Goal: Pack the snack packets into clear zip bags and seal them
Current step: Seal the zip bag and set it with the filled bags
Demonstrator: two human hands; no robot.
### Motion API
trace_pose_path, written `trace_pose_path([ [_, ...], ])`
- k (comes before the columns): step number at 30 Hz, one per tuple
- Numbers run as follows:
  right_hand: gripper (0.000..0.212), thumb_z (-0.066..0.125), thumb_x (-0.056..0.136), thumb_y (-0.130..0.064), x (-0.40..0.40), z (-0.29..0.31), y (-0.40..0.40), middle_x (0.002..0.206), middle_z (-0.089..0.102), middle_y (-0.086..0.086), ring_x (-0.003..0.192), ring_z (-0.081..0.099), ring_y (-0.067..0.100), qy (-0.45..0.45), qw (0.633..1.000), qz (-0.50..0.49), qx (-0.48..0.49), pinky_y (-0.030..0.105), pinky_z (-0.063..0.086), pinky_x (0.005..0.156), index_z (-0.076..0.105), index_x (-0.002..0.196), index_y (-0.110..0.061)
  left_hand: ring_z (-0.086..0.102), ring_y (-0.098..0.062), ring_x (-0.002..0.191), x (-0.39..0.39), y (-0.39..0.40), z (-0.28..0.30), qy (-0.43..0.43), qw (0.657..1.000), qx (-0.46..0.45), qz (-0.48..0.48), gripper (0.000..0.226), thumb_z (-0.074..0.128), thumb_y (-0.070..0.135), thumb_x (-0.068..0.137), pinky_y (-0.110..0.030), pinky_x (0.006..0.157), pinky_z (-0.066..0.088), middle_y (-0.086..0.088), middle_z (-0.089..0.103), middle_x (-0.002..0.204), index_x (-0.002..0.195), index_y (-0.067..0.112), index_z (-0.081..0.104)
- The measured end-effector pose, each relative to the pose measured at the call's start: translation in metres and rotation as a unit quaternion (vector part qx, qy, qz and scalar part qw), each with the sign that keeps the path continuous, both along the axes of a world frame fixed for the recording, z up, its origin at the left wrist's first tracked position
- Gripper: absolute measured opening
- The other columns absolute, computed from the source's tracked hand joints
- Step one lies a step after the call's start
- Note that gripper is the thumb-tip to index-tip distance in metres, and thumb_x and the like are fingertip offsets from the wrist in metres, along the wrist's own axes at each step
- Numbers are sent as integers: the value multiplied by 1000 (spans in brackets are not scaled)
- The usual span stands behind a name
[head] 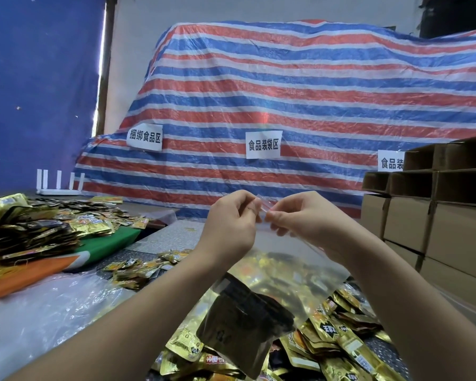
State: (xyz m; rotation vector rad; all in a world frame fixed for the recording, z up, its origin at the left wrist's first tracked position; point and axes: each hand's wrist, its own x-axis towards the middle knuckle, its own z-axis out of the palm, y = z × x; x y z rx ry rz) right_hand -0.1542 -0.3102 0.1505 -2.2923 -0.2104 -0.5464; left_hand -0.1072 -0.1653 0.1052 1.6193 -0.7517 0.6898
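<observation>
Both hands pinch zip bag (248, 320) strip | left hand (228, 224), right hand (300, 218) | bag hangs toward 6 o'clock (packets inside)

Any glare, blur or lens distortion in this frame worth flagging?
Head view: wide-angle bending bows the striped red-white-blue tarpaulin and leans the brown cardboard boxes; the clear plastic zip bag pinched by the left hand and right hand reflects a hazy sheen, veiling packets behind; fingers look slightly soft.
</observation>
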Motion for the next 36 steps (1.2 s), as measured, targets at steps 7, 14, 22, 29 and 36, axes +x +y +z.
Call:
trace_pose_path([
  [7, 16, 76, 86, -28, -1, 8, 1, 66, 73, -3, 58, 62, 2, 30, 999, 16, 18, 20, 47, 62, 78, 81, -13, 62, -8, 65, 2, 5, 5, 64, 997, 6, -47, 25, 54, 21, 101, -23, 60, 49, -7, 70, 78, 81, 15, 67],
  [14, 13, 79, 84, -23, 0, 12, -4, 67, 74, -1, 57, 65, 3, 34, 999, 5, 20, 26, 49, 68, 78, 75, -14, 63, -7, 67, -4, 9, 12, 144, 985, -5, -99, 23, 55, 23, 100, -17, 59, 47, -2, 71, 81, 85, 12, 69],
  [22, 17, 75, 88, -33, -2, 6, -6, 70, 74, -4, 62, 64, 3, 17, 999, -4, -45, 24, 49, 65, 78, 80, -18, 60, -3, 60, -9, 8, 3, 104, 990, -15, -91, 15, 61, 12, 96, -12, 55, 45, -5, 69, 74, 87, 6, 71],
  [29, 15, 69, 93, -34, -5, -2, -2, 71, 69, -7, 68, 64, 6, -78, 991, -4, -113, 25, 49, 64, 73, 81, -26, 62, -3, 60, -4, 5, 1, 65, 997, -8, -51, 16, 63, 20, 95, -17, 58, 50, 0, 70, 69, 84, 15, 73],
  [36, 19, 68, 94, -32, -2, -3, -5, 73, 73, -7, 69, 67, 8, -93, 990, -2, -103, 27, 54, 64, 73, 76, -29, 63, -7, 58, -1, 12, -1, 38, 997, -1, -62, 16, 66, 20, 93, -19, 57, 51, -2, 71, 68, 79, 18, 75],
])
